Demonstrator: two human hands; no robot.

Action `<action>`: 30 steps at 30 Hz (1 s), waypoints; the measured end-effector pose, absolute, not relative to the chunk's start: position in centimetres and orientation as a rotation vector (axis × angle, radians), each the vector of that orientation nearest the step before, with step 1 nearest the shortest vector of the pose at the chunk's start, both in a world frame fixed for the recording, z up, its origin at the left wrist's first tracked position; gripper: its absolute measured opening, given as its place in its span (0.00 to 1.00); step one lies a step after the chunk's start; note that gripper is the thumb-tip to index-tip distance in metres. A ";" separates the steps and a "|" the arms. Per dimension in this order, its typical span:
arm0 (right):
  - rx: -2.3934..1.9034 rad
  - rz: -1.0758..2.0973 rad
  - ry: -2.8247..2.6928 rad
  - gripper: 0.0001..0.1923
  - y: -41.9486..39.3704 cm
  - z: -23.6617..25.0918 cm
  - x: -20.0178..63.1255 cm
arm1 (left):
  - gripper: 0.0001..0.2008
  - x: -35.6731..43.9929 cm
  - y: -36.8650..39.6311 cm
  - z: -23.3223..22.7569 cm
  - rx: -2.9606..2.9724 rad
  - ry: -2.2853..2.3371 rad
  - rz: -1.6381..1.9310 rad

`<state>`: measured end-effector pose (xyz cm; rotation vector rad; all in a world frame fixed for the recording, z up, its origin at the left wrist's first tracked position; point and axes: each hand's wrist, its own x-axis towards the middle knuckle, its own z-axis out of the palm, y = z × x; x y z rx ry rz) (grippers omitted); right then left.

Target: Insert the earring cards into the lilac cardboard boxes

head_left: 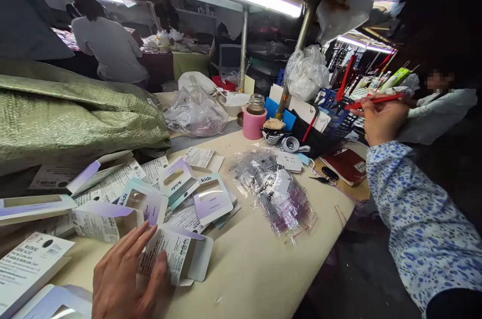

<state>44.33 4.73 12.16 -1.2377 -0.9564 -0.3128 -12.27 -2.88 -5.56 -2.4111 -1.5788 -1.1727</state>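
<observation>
My left hand (126,279) lies flat on a white printed packaging card (181,256) at the near edge of the beige table (256,269), fingers spread and pressing it down. My right hand (380,118), in a blue-patterned sleeve, reaches out to the right and grips a red pen (376,99) above a blue basket (339,113). Several flat purple and teal "kids" cartons (211,198) lie scattered ahead of my left hand. A heap of small clear plastic bags (276,191) sits in the table's middle.
A green woven sack (68,118) bulks at the left. A pink tape roll (253,123) with a jar on it, a clear bag (196,110) and a dark red notebook (346,164) stand farther back. Another person sits at the right (440,108), one at the far left (109,42).
</observation>
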 end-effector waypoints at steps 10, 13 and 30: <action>-1.297 -0.285 -1.040 0.07 6.2 13.6 43.9 | 0.24 -14.2 -1.8 -7.7 -2.468 -1.581 -1.061; -1.374 -0.313 -1.040 0.05 7.5 14.2 43.5 | 0.23 -13.2 -2.3 -6.8 -2.419 -1.656 -1.134; -1.554 -0.198 -0.969 0.07 9.8 16.7 43.3 | 0.23 -14.0 -1.5 -7.5 -2.447 -1.594 -1.137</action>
